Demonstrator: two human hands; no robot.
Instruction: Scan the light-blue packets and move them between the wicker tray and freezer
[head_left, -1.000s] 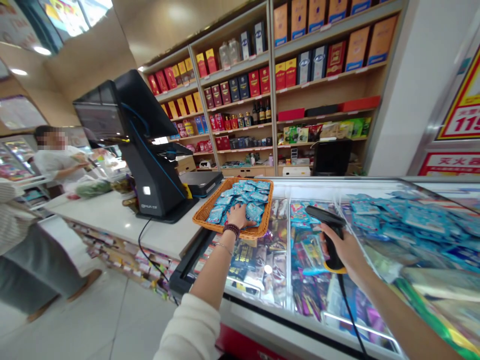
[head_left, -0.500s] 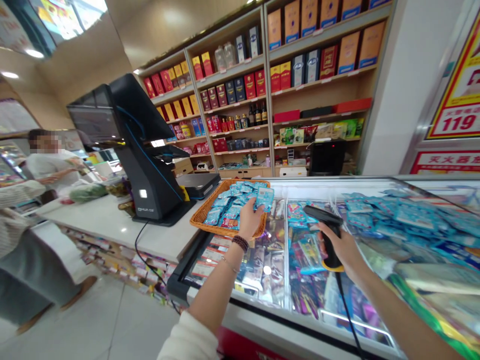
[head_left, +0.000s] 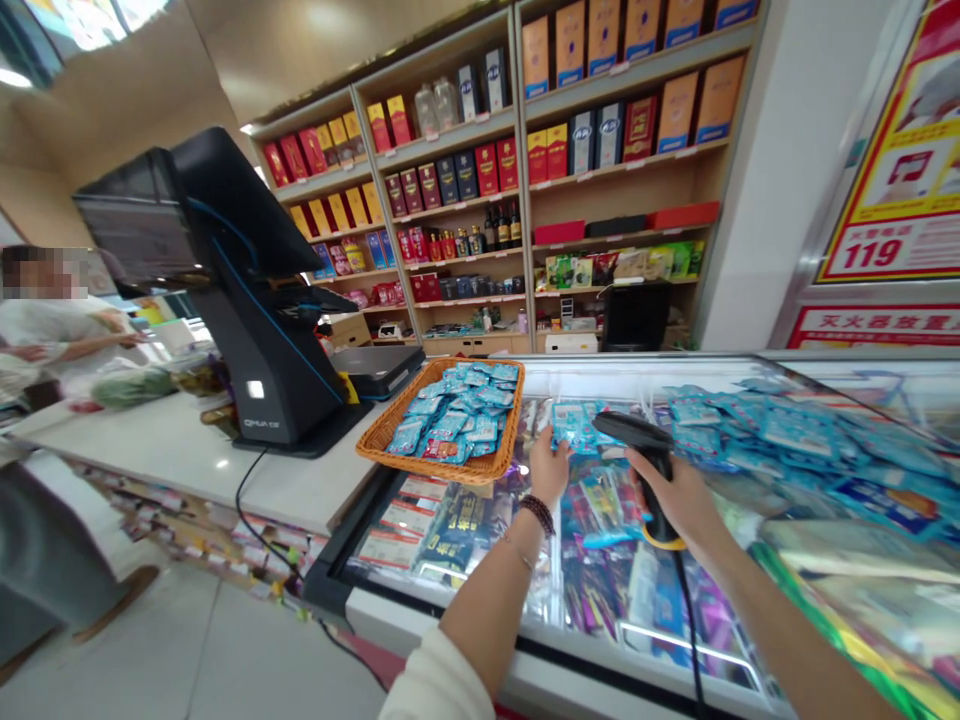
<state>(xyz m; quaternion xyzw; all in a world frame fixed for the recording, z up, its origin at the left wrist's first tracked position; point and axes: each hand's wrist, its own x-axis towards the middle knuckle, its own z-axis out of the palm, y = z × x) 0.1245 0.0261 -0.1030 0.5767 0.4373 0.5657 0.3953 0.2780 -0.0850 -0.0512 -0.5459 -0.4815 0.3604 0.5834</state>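
Observation:
My left hand [head_left: 551,468], with a dark bead bracelet on the wrist, is closed on a small blue snack packet [head_left: 571,424] over the glass-topped freezer. The packet is just left of the front of a black handheld barcode scanner [head_left: 634,432]. My right hand [head_left: 667,490] is wrapped round the scanner's grip, and its cable hangs down below. Left of my hands, a wicker basket [head_left: 371,440] holds several blue packets [head_left: 461,410]. More blue packets [head_left: 780,425] lie in a loose pile to the right of the scanner.
The glass-topped freezer [head_left: 405,600] holds mixed packaged goods. A black checkout terminal [head_left: 262,340] and a flat dark scale [head_left: 379,368] stand on the white counter [head_left: 315,490]. Shelves of boxes [head_left: 450,180] line the back wall. A person [head_left: 60,320] stands at far left.
My left hand has moved right, from above the basket to in front of the scanner, taking a blue packet along. The scanner stays in my right hand. The view has turned slightly right.

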